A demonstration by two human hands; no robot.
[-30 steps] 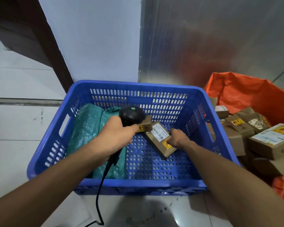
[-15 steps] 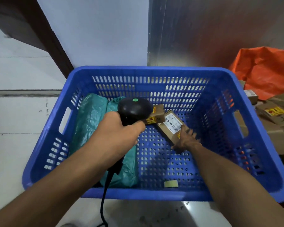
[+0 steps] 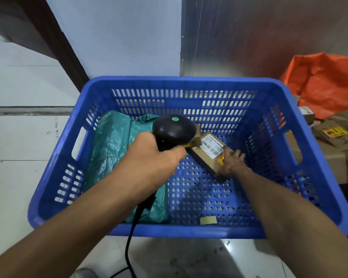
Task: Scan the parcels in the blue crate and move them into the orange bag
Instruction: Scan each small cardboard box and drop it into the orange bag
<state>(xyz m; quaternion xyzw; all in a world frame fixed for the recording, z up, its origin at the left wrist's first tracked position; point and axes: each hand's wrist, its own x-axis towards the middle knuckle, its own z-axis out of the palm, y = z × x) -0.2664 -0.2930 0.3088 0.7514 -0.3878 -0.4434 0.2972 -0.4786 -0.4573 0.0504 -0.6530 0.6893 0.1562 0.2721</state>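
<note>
The blue crate [image 3: 199,83] sits on the floor in front of me. My left hand [image 3: 149,157] grips a black corded scanner [image 3: 174,130] with a green dot on top, its head over the crate's middle. Just right of it lies a brown cardboard parcel [image 3: 206,152] with a white barcode label, and my right hand [image 3: 232,162] grips its near right end. A smaller brown box [image 3: 197,135] peeks out behind the scanner. Teal plastic-wrapped parcels [image 3: 113,149] fill the crate's left side. The orange bag [image 3: 321,83] is at the right edge.
Several cardboard boxes [image 3: 338,141] with yellow stickers lie in the orange bag's mouth right of the crate. A scrap of tape [image 3: 208,220] lies on the crate floor. A white wall and a metal panel stand behind. The scanner's cable [image 3: 129,241] hangs toward the tiled floor.
The view has shifted left, so the orange bag sits further right. My right hand has kept hold of the labelled parcel; the scanner stays over it.
</note>
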